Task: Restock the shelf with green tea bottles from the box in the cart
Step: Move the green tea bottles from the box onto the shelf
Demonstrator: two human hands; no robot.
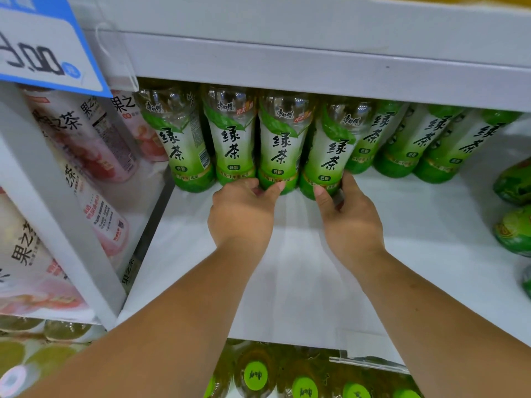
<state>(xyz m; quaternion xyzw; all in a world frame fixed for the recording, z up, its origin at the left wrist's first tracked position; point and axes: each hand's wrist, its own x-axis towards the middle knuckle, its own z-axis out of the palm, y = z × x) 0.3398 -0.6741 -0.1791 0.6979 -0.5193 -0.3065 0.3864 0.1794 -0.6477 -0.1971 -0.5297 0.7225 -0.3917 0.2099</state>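
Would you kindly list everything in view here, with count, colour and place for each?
green tea bottles: at least seven, green and white labels, in a row at the back of the shelf
shelf: one, white, centre
pink fruit tea bottles: several, pink and white, left compartment
price sign: one, blue and white, top left
green-capped bottles: several, green caps, level below, bottom edge
pale yellow-green bottles: a few, bottom left
green packs: about three, right edge, too cropped to identify
left hand: one, fingers curled at the base of the third bottle from the left
right hand: one, gripping the base of the fourth bottle
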